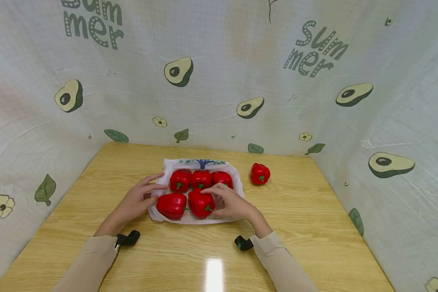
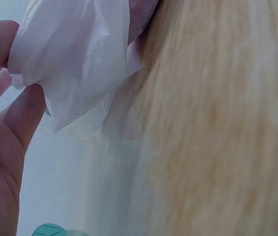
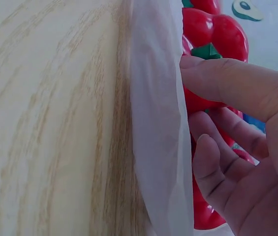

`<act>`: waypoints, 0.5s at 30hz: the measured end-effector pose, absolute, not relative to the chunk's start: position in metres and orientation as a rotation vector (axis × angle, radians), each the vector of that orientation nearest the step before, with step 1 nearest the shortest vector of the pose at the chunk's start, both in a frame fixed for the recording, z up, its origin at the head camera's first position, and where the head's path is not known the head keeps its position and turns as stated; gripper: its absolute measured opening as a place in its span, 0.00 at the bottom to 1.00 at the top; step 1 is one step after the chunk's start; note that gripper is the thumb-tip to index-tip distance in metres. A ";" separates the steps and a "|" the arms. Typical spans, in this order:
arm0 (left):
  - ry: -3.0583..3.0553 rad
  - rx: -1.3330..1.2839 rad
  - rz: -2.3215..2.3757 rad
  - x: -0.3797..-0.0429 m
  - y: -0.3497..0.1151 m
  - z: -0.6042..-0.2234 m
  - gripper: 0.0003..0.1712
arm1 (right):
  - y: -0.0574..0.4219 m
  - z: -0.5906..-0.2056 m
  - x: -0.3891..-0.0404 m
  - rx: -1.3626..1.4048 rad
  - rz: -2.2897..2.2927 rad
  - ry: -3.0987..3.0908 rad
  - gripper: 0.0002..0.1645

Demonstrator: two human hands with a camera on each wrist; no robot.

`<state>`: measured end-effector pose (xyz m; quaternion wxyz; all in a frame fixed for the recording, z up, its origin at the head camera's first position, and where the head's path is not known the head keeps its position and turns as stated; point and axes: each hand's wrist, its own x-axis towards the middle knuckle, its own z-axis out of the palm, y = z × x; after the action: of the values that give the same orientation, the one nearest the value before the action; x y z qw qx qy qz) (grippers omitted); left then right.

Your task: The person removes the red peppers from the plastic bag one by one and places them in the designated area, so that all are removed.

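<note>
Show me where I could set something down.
Bare table lies right of the lone pepper, and between the forearms, nearer than the white bag. Crowded: the bag, with five peppers, right hand gripping one, left hand at its edge.

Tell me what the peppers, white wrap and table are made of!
Peppers: maybe shiny plastic, being smooth and evenly red with bright highlights, but real ones could look like that.
White wrap: paper or plastic film, I can't tell which; it looks thin and crinkled.
Table: wood or a wood-look top, glossy, with grain lines and a bright reflection.
</note>
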<state>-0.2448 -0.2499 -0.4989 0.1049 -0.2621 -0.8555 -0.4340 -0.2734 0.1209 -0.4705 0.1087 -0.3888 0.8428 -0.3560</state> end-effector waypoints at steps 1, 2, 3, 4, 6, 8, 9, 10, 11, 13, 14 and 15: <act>-2.525 -0.771 -1.276 -0.245 -0.250 -0.499 0.21 | 0.121 -0.471 -0.273 -1.144 -1.048 2.481 0.43; -2.527 -0.771 -1.275 -0.245 -0.250 -0.499 0.21 | 0.121 -0.472 -0.273 -1.143 -1.052 2.481 0.43; -2.532 -0.769 -1.272 -0.245 -0.250 -0.499 0.21 | 0.121 -0.472 -0.273 -1.142 -1.055 2.481 0.43; -2.537 -0.768 -1.272 -0.245 -0.250 -0.498 0.21 | 0.121 -0.473 -0.273 -1.141 -1.058 2.483 0.44; -2.547 -0.766 -1.269 -0.245 -0.250 -0.498 0.21 | 0.121 -0.473 -0.273 -1.140 -1.062 2.490 0.44; -2.555 -0.764 -1.271 -0.245 -0.250 -0.497 0.21 | 0.120 -0.474 -0.273 -1.137 -1.064 2.500 0.44; -2.557 -0.764 -1.270 -0.245 -0.250 -0.497 0.21 | 0.119 -0.474 -0.273 -1.133 -1.066 2.504 0.44; -2.559 -0.763 -1.268 -0.245 -0.250 -0.497 0.21 | 0.119 -0.474 -0.272 -1.130 -1.069 2.506 0.44; -2.560 -0.763 -1.266 -0.245 -0.250 -0.497 0.21 | 0.118 -0.474 -0.272 -1.126 -1.073 2.508 0.44; -2.561 -0.761 -1.264 -0.245 -0.250 -0.497 0.21 | 0.117 -0.475 -0.273 -1.120 -1.075 2.508 0.43; -2.559 -0.761 -1.264 -0.245 -0.251 -0.498 0.21 | 0.117 -0.476 -0.273 -1.116 -1.079 2.503 0.43; -2.560 -0.758 -1.265 -0.245 -0.251 -0.498 0.21 | 0.117 -0.476 -0.273 -1.114 -1.078 2.500 0.43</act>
<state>-0.2449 -0.2506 -0.4979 0.0935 -0.2556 -0.8627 -0.4261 -0.2729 0.1166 -0.4760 0.0999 -0.3768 0.8455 -0.3648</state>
